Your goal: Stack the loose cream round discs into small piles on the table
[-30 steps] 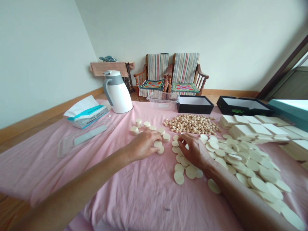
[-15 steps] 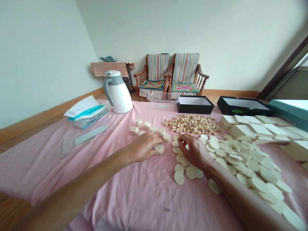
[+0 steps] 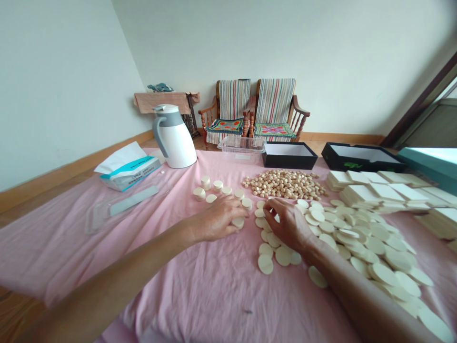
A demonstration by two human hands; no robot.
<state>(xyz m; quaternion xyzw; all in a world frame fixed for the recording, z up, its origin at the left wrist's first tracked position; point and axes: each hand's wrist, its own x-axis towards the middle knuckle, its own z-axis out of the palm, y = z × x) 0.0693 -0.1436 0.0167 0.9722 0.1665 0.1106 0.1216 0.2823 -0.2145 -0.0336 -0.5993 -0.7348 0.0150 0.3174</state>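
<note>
My left hand (image 3: 217,218) lies palm down on the pink cloth (image 3: 200,286), fingers curled over a small stack of cream round discs (image 3: 238,222). My right hand (image 3: 290,223) rests on the near edge of a wide spread of flat cream discs (image 3: 360,243), fingertips pinched together over one of them. Several short stacks of discs (image 3: 217,188) stand just beyond my left hand. A heap of small tan beads (image 3: 285,184) lies behind both hands.
A white jug (image 3: 173,136), a tissue pack (image 3: 129,170) and a clear plastic lid (image 3: 119,206) sit at the left. A clear tub (image 3: 242,148), two black boxes (image 3: 289,155), cream square tiles (image 3: 371,193) and a teal box (image 3: 430,162) line the back and right. Two striped chairs (image 3: 255,112) stand by the wall.
My left hand has shifted slightly right and closed more over the small disc stack. The right hand has barely moved.
</note>
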